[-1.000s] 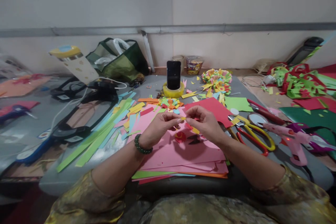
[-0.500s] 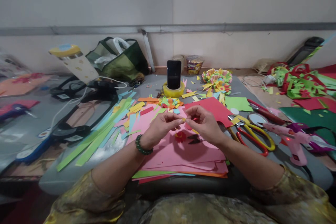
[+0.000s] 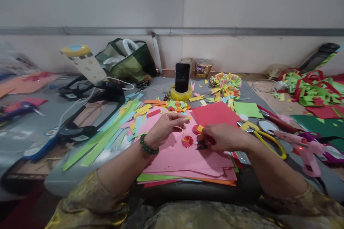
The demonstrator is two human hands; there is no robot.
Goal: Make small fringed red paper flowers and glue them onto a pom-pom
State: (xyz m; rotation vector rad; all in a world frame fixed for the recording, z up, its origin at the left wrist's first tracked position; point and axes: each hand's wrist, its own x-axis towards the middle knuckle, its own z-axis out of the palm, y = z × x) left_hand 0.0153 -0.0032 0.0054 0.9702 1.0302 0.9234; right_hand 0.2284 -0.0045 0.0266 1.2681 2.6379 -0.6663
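Below the phone, which stands upright in a yellow tape roll, your grey desk carries a stack of flat pink sheets, with green, red and orange edges showing beneath. Long, narrow green strips fan out to the phone's left; to its right bunch frilly paper flowers in yellow, pink and green. A plain red sheet lies on your side of the phone, a little right of it, and a pink plastic glue gun sits well to its right.

The yellow scrap is tiny and thin, above the stack, nearer you than the phone and slightly right of it. Closer to you lies a round red disc with a saw-toothed rim and yellow at its centre; just beside it, a second disc is partly covered by a yellow square.

Your left hand, a dark green beaded bracelet at its wrist, pinches the scrap between thumb and fingertips. Your right hand curls low over a dark pointed tool, to the phone's right and nearer you; I can't make out whether its fingers grip the tool.
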